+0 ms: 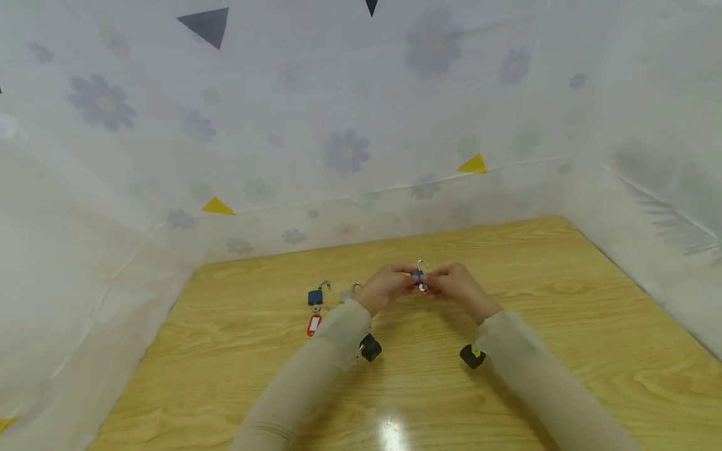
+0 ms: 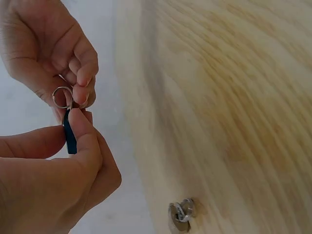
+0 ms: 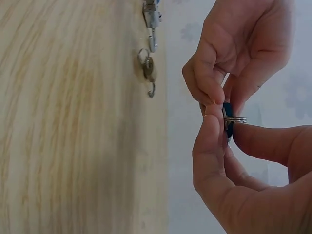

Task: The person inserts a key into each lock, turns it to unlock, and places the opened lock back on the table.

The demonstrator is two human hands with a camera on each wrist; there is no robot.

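Padlock pinched by both hands above wooden table, floral sheeting behind.

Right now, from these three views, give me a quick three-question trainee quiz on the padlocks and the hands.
1. True or false: both hands hold the blue padlock above the table.
2. What hangs below the blue padlock on the table? A) red tag B) green ribbon C) black strap
3. Fill in: the held padlock's shackle is ___ (open or shut).

Key:
1. True: left hand and right hand both pinch it, with the key ring at the right hand's fingers.
2. A, the red tag.
3. Open.
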